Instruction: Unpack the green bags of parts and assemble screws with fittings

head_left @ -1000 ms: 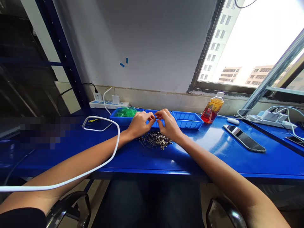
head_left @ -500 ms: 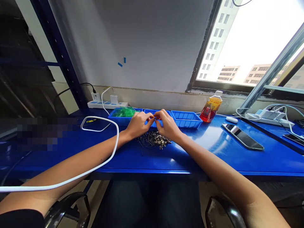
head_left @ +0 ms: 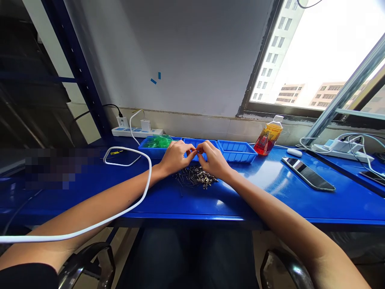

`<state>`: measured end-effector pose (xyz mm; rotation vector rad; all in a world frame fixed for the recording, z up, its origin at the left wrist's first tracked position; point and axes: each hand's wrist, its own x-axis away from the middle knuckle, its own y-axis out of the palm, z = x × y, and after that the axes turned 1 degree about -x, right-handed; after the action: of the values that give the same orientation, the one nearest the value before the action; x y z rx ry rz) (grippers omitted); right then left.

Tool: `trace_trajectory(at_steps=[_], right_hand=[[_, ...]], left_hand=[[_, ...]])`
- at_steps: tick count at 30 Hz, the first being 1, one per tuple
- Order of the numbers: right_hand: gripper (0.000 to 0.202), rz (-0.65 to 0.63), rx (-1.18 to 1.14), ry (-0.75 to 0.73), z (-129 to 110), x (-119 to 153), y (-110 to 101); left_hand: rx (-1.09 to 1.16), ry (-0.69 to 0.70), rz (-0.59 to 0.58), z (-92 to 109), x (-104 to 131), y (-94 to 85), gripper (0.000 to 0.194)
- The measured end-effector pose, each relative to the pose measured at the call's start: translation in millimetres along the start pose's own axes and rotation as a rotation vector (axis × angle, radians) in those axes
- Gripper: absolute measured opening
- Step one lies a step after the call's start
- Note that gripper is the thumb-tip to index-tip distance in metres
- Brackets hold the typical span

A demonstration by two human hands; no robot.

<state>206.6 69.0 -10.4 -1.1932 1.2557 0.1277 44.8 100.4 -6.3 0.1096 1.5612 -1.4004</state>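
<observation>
My left hand [head_left: 178, 156] and my right hand [head_left: 213, 159] meet fingertip to fingertip above the blue table. Both are closed in a pinch around something tiny and dark between them, too small to name. Below the hands lies a loose pile of small metal parts [head_left: 200, 177], thin dark pins or screws on the left and shinier pieces on the right. Just behind the hands stands a blue bin [head_left: 194, 141], partly hidden by them. To its left, another blue bin [head_left: 150, 151] holds green plastic [head_left: 161, 141]; to its right is a third blue bin [head_left: 237, 151].
A drink bottle [head_left: 268, 135], a white case [head_left: 294, 152] and a phone [head_left: 308, 173] are on the right. A white cable [head_left: 147, 176] loops across my left forearm. Power strips [head_left: 135, 131] lie at the back left and back right. The table's front edge [head_left: 192, 216] runs below my forearms.
The fingertips have shifted slightly against each other around the tiny piece. The whole view has moved a little; the pile and bins look the same.
</observation>
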Motion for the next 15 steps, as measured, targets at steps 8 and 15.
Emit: trace_trajectory(at_steps=[8,15], right_hand=[[0.013,-0.01,0.003,0.029,-0.8,-0.5,-1.5],[0.01,0.016,0.02,0.051,-4.0,-1.5,-0.8]], left_hand=[[-0.028,-0.002,-0.02,2.4,0.4,-2.1,0.04],[-0.015,-0.015,0.017,0.8,-0.6,-1.7,0.038]])
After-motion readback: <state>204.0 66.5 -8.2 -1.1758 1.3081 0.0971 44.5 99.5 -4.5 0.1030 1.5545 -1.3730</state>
